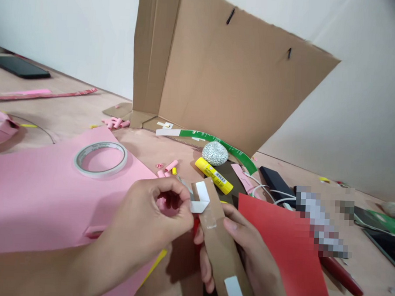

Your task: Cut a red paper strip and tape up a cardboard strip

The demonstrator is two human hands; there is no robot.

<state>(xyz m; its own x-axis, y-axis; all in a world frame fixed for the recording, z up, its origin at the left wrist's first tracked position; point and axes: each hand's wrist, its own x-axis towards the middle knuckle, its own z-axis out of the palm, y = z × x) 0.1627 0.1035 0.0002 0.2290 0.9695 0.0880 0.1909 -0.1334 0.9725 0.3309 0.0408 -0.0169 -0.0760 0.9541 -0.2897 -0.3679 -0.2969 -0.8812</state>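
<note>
My left hand (151, 216) pinches a folded piece of white tape (200, 199) at the top end of a long cardboard strip (221, 249). My right hand (245, 250) grips that strip from below, with its fingers curled around the edge. A patch of clear tape (210, 220) sits just under the white piece, and a white paper patch (235, 292) lies near the strip's lower end. A sheet of pink paper (51, 207) lies under my left forearm, and a roll of tape (100, 160) rests on it. A red paper sheet (278, 252) lies beneath my right hand.
A yellow glue stick (213, 175), a speckled ball (214, 153) and a curved green-and-white strip (211, 142) lie ahead, before an upright cardboard panel (227, 70). Pink paper rolls (115, 122), a black power bank (276, 182), white cables (264, 190) and a blurred object (322, 219) surround them.
</note>
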